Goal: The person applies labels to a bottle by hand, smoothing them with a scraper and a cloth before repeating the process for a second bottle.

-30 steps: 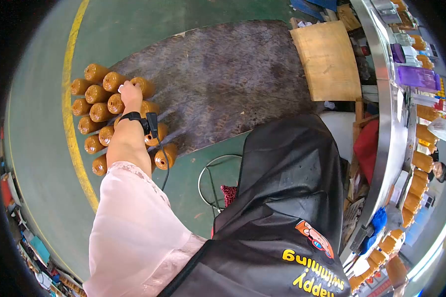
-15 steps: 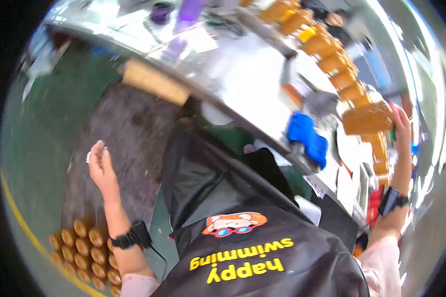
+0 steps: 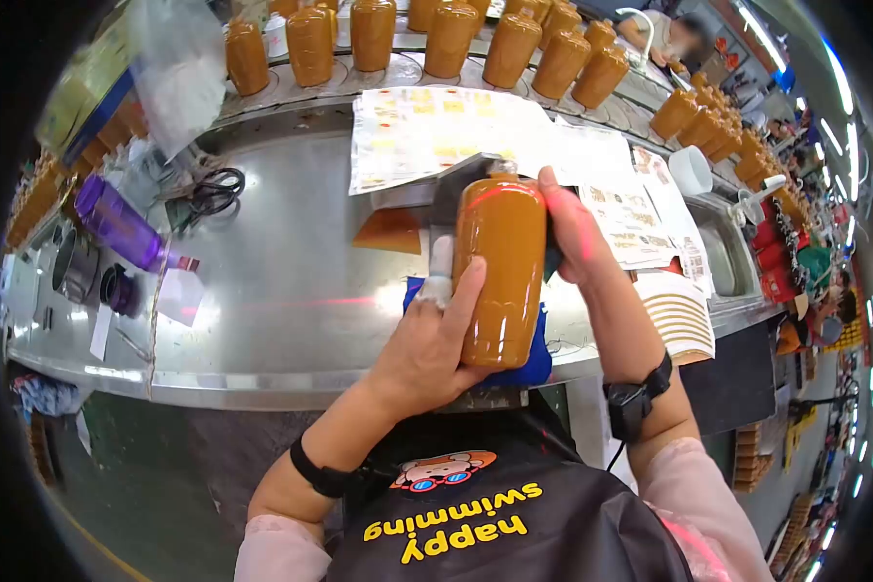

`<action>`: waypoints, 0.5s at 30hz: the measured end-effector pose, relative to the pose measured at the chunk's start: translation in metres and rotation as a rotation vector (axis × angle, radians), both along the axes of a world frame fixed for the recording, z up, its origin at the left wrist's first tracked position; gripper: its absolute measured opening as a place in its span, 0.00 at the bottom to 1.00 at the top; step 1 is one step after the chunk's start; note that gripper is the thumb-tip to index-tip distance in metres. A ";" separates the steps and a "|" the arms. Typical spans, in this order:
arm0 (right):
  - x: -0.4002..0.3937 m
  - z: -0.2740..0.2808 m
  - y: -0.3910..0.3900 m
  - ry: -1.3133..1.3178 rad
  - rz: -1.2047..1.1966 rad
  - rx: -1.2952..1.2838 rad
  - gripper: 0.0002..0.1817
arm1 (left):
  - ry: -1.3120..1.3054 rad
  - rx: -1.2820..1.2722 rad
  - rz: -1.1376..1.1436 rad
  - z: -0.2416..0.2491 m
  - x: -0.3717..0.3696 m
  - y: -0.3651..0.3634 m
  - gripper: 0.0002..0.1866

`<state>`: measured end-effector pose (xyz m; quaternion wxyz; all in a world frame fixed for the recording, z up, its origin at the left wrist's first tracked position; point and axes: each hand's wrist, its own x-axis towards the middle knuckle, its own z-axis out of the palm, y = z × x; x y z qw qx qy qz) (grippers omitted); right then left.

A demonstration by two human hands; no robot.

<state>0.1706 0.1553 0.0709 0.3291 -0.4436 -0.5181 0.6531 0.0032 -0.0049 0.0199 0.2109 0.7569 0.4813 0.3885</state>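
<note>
A glossy brown ceramic bottle (image 3: pixel 501 276) with a short narrow neck stands tilted in front of me, over the near edge of the metal worktable. My left hand (image 3: pixel 422 349) grips its lower left side, the thumb across the front and a white covering on one finger. At the upper right shoulder of the bottle is my right hand (image 3: pixel 580 233), closed against it; its fingers are partly hidden behind. Beneath the bottle a blue cloth-like pad (image 3: pixel 536 357) shows in part. Behind it is a dark grey block (image 3: pixel 448 199), beside a brown-orange piece (image 3: pixel 388 231).
Several similar bottles (image 3: pixel 449 39) stand on a curved conveyor (image 3: pixel 407 70) along the back. Printed sheets (image 3: pixel 436 131) lie before it. Left are a purple bottle (image 3: pixel 116 221) and black cable (image 3: pixel 215 191); right, a sink (image 3: pixel 727 254) and white cup (image 3: pixel 690 171). A co-worker (image 3: pixel 660 39) sits beyond.
My right hand has brought the brown bottle from the row at the right to in front of me. My left hand has come from beside me onto it. The view has turned toward the worktable.
</note>
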 end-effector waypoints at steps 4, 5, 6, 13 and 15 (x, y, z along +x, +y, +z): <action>-0.003 -0.002 -0.015 0.110 0.037 -0.075 0.30 | 0.071 0.027 -0.034 -0.010 -0.001 -0.006 0.62; 0.000 -0.003 -0.014 0.133 0.086 -0.035 0.30 | -0.019 -0.029 -0.085 -0.006 -0.002 -0.007 0.65; 0.001 -0.003 -0.012 0.152 0.135 0.016 0.31 | -0.112 -0.077 -0.136 0.001 -0.004 -0.004 0.68; -0.029 0.035 -0.013 0.184 0.302 0.484 0.29 | -0.812 -0.096 -0.023 0.026 0.015 0.009 0.67; -0.042 0.046 -0.018 -0.070 0.279 0.999 0.28 | -1.195 -0.357 0.012 0.038 0.008 0.012 0.61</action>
